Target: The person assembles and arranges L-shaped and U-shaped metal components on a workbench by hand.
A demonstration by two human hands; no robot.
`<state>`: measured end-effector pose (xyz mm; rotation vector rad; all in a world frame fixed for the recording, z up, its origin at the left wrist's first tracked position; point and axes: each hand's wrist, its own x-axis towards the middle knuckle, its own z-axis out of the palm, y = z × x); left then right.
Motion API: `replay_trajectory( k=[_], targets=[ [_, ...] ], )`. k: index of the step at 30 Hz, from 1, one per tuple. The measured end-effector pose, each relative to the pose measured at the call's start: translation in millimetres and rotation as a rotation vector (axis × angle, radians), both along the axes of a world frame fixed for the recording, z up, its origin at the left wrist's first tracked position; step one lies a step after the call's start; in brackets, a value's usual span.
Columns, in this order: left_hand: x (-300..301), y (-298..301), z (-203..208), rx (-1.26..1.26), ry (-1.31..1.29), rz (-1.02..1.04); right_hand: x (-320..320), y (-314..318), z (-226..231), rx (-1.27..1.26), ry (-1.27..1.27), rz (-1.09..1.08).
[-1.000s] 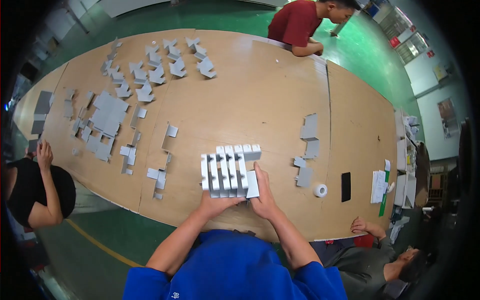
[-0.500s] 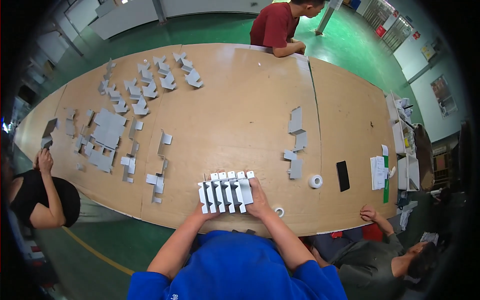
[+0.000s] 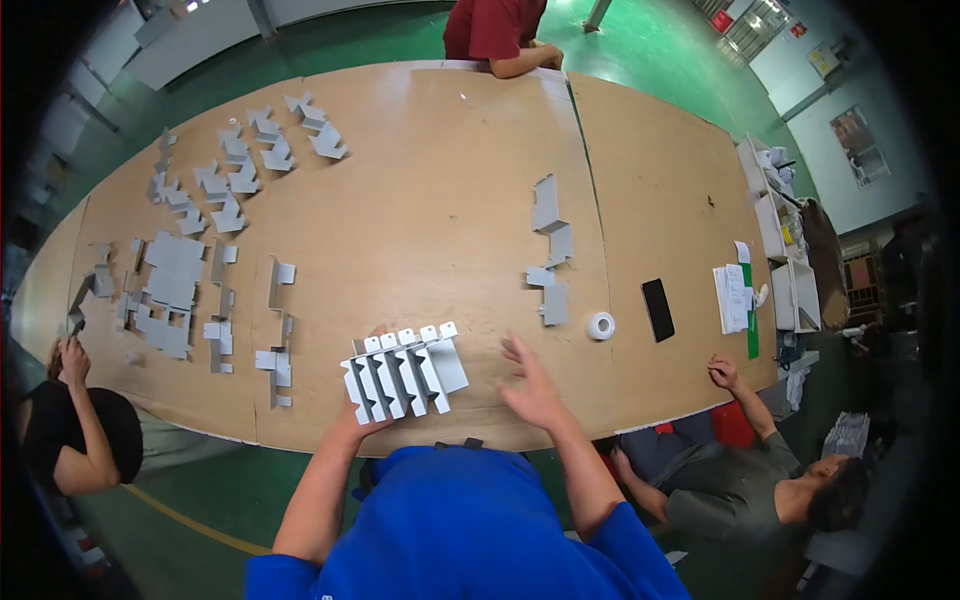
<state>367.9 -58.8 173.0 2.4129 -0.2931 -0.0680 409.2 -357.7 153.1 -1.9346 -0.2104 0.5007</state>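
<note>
Green floor [image 3: 360, 45] beyond a broad brown table [image 3: 430, 260]; smooth board top, seams running near to far, a few dark scuffs. Left hand [image 3: 352, 424] at the near edge, grasping a stack of brackets [image 3: 398, 380] from its left and near side; most of its fingers hidden beneath the load. Right hand [image 3: 530, 388] just right of the stack, released: fingers loosely spread, slightly blurred, touching none of the metal.

Stack sits over the near middle of the table, tilted, right end farther away; cannot tell whether it meets the top. Thin grey sheet, metal by its look, matte. Several matching folded pieces side by side, dark gaps between, notches along the edges, rounded tabs with small holes on the far side. One flat plate faces out at the right end.

Similar bent pieces [image 3: 546, 205] right of middle, far from the hands. Near them, a white tape roll [image 3: 592, 331] and a black phone [image 3: 658, 309]. Flat grey sheets [image 3: 175, 270] left.
</note>
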Motion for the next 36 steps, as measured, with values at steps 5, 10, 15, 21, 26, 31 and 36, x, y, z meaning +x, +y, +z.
replay_trajectory(
  k=[5, 10, 15, 21, 26, 31, 36],
  targets=[
    [-28, 23, -13, 0.002, 0.104, 0.084, -35, -91, -51, -0.316, 0.138, -0.350],
    [-58, 50, -24, -0.184, 0.166, 0.381, -60, -80, -63, -0.210, 0.473, -0.387],
    [-60, 59, -26, -0.371, 0.172, 0.594, -39, -129, -103, -0.150, 0.407, -0.625],
    [-63, 75, -55, -0.559, 0.250, 0.643, 36, -160, -97, -0.109, 0.224, -1.075],
    [-69, 82, -59, -0.542, 0.277, 0.664, 26, -148, -91, -0.289, 0.282, -0.682],
    [-83, 77, -65, -0.624, 0.326, 0.712, 20, -139, -97, -0.671, -0.190, -0.689],
    [-71, 73, -57, -0.513, 0.332, 0.605, 65, -150, -96, -0.293, 0.418, -0.952]
  ],
)
